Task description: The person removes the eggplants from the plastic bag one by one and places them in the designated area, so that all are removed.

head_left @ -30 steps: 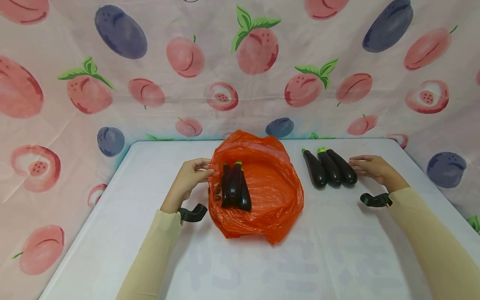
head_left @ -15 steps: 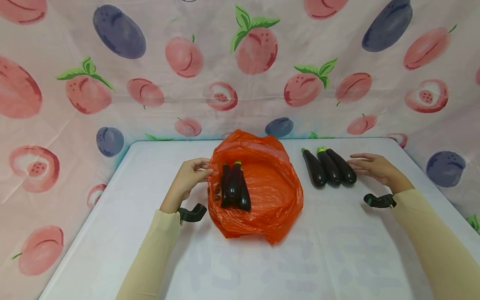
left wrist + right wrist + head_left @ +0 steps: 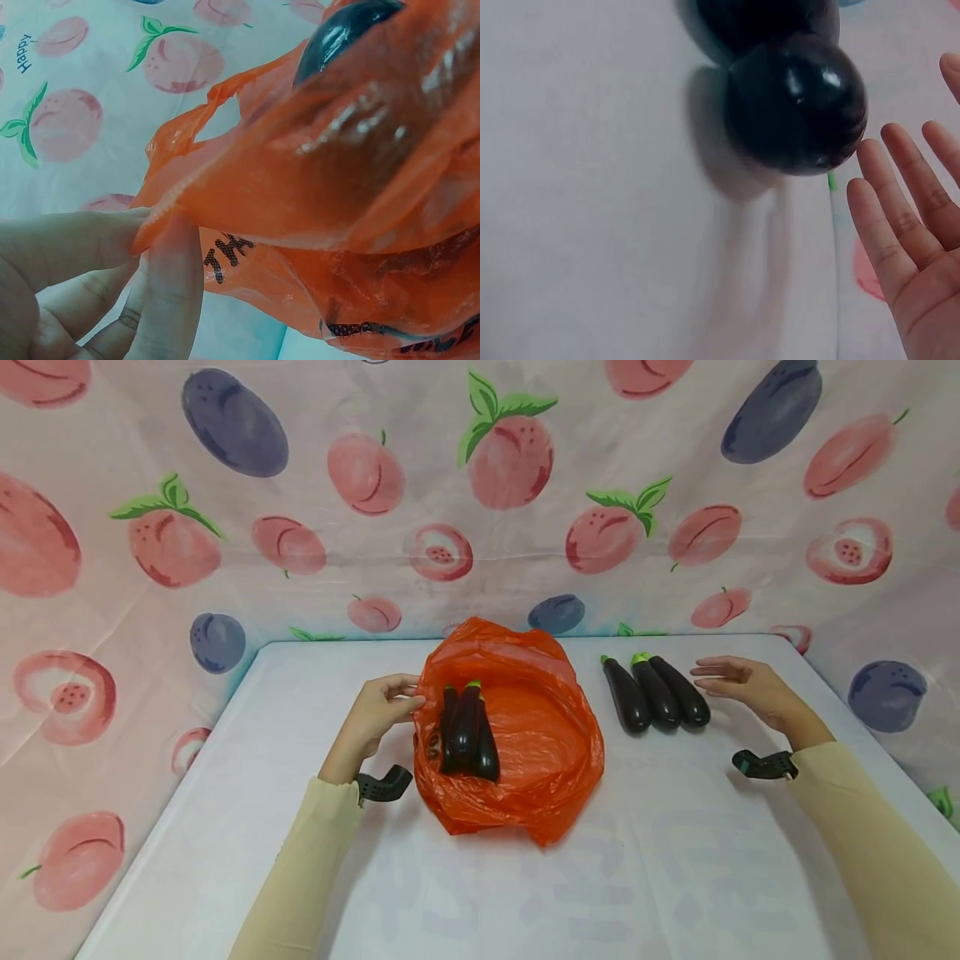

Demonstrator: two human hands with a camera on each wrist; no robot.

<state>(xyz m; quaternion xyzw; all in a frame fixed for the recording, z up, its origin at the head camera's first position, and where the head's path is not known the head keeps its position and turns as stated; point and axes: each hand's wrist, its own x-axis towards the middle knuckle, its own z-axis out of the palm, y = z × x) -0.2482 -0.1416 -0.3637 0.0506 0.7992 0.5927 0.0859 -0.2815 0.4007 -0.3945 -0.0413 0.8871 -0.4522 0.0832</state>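
An orange plastic bag (image 3: 543,735) stands with its mouth open at the middle of the table, black print on its side in the left wrist view. Three dark eggplants (image 3: 467,727) with green stem ends lie inside, against its left wall. My left hand (image 3: 378,714) pinches the bag's left rim between thumb and fingers, as the left wrist view shows the film (image 3: 247,195) caught there. To the right of the bag, three more eggplants (image 3: 660,693) lie side by side. Beside the rightmost one my right hand (image 3: 757,693) hovers, fingers extended and holding nothing.
The white table (image 3: 675,877) has its far edge against a fruit-printed cloth (image 3: 517,552) that hangs behind and at both sides. A black wrist camera (image 3: 386,783) is strapped to the left wrist, another black camera (image 3: 765,765) to the right.
My right hand has drawn slightly to the right and up, away from the loose eggplants. The left hand keeps its pinch on the bag, and the eggplants have stayed in place.
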